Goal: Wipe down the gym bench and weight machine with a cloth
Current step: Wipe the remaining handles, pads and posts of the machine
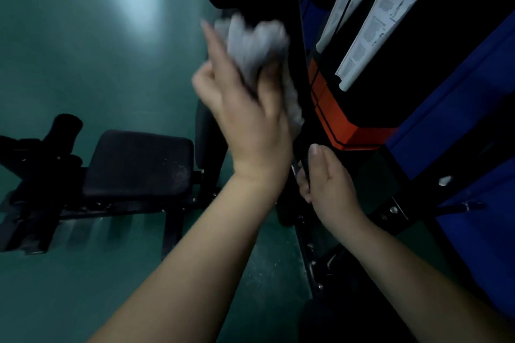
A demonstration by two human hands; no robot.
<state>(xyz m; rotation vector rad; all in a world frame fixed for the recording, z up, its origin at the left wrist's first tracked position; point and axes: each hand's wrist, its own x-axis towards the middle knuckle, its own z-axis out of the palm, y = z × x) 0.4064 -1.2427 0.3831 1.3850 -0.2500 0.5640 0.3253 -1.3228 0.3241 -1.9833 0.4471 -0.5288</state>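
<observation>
My left hand [245,117] is raised at the centre of the view, shut on a bunched grey cloth [253,42] that is blurred by motion. The cloth presses against the black upright of the weight machine [362,86], beside its orange block. Lower down, my right hand [328,178] grips a black bar of the machine frame, thumb pointing up. The black padded seat of the gym bench [139,161] lies at lower left, with a dusty patch near its right edge.
White instruction labels [384,17] run down the machine's black panel. Blue frame parts [459,108] fill the right side. Black foam rollers [64,125] and leg bars stick out at far left. A green floor [83,50] lies underneath.
</observation>
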